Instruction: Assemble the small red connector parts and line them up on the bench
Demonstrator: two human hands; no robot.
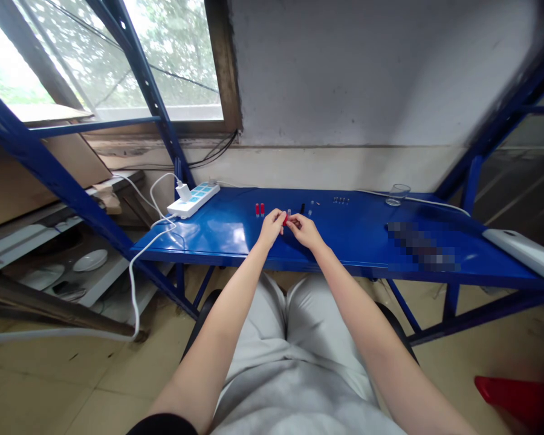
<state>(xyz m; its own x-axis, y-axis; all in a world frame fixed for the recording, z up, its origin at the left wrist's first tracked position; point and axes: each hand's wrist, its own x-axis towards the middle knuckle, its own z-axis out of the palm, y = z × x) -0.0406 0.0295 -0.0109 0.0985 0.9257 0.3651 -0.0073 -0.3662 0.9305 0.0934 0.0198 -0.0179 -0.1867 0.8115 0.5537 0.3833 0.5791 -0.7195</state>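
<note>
My left hand (272, 225) and my right hand (303, 230) meet over the blue metal table (353, 238), fingers pinched together on a small red piece (285, 220) held between them. Two small red pieces (260, 209) stand on the table just beyond my left hand. A thin clear piece (289, 212), a small black piece (302, 208) and another small clear piece (310, 208) lie just past my fingertips. A row of tiny dark parts (340, 200) sits further back to the right.
A white power strip (193, 199) with a plugged charger and white cable lies at the table's back left. A clear glass (398, 194) stands at the back right, a white flat object (523, 249) at the right edge. Blue shelving frames both sides; a red object (517, 396) lies on the floor.
</note>
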